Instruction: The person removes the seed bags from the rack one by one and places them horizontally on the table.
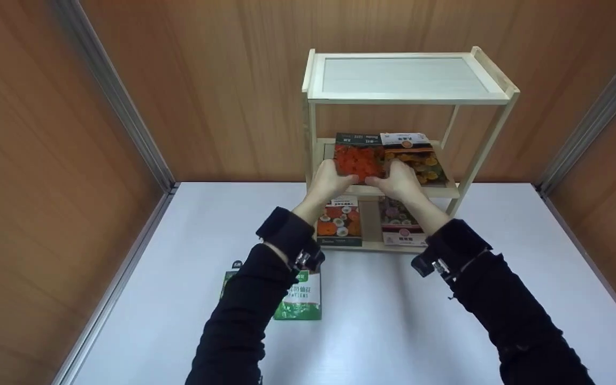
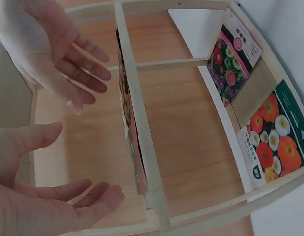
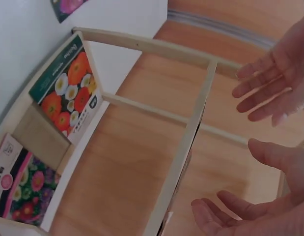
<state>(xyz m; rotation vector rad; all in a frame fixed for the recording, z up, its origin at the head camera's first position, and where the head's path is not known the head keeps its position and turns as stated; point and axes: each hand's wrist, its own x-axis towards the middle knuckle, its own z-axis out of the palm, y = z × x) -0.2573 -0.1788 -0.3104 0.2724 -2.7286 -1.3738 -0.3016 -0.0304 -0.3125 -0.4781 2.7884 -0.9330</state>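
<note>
My left hand (image 1: 329, 184) and right hand (image 1: 398, 182) are over the middle shelf of a small wooden rack, thumbs pointing toward each other. Under them lie two flower seed packets: a red-flowered packet (image 1: 359, 159) on the left and a yellow-flowered packet (image 1: 417, 160) on the right. In the left wrist view both the left hand (image 2: 48, 196) and the right hand (image 2: 53, 54) hold nothing, fingers extended above the shelf. The right wrist view also shows a gap between the right hand (image 3: 264, 196) and the shelf edge (image 3: 186, 147).
On the rack's bottom shelf lie an orange-and-white poppy packet (image 1: 338, 223) and a pink-and-purple flower packet (image 1: 400, 222). A green-and-white packet (image 1: 300, 299) lies on the white table (image 1: 361, 331), with another partly hidden beneath the left sleeve. The rack's top panel (image 1: 404, 75) overhangs the middle shelf.
</note>
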